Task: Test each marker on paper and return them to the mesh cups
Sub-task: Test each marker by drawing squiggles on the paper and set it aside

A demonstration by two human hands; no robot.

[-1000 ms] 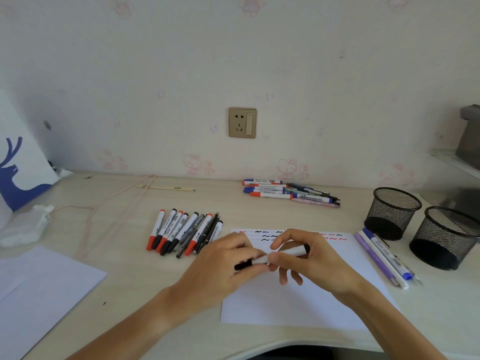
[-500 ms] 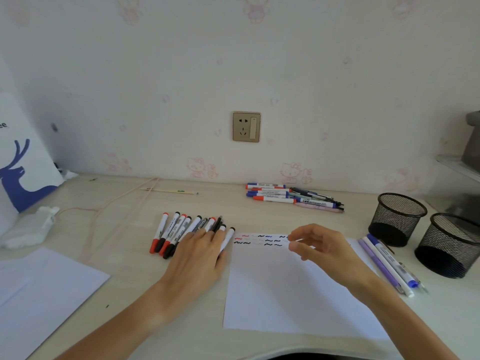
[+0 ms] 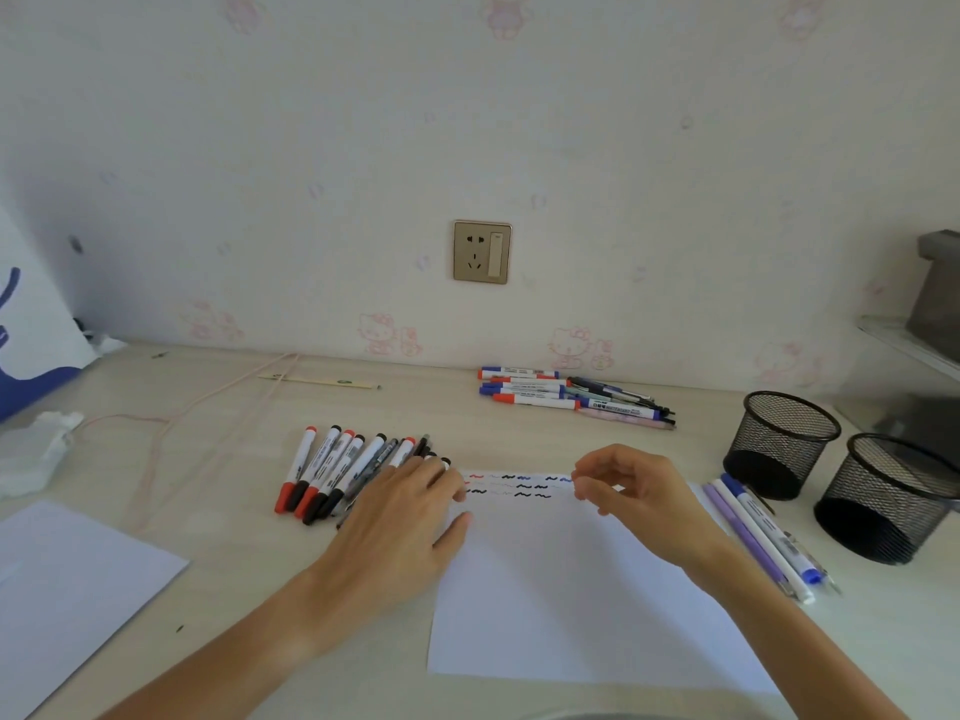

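A white paper (image 3: 571, 589) lies in front of me with red, black and blue squiggles along its top edge. Left of it is a row of several red- and black-capped markers (image 3: 332, 470). My left hand (image 3: 400, 517) lies flat with straight fingers on the right end of that row, hiding the markers there. My right hand (image 3: 634, 491) hovers over the paper's top edge, fingers loosely curled and empty. Two black mesh cups (image 3: 784, 439) (image 3: 893, 501) stand at the right, with nothing seen inside.
More blue- and red-capped markers and pens (image 3: 561, 397) lie near the wall. Purple and blue pens (image 3: 758, 537) lie between the paper and the cups. Another sheet (image 3: 72, 589) sits at the left, with crumpled tissue (image 3: 36, 454) and a thin cord (image 3: 171, 423) behind it.
One second ago both hands held a black marker over the paper. My left hand carried it to the row's right end and now rests there; my right hand is empty.
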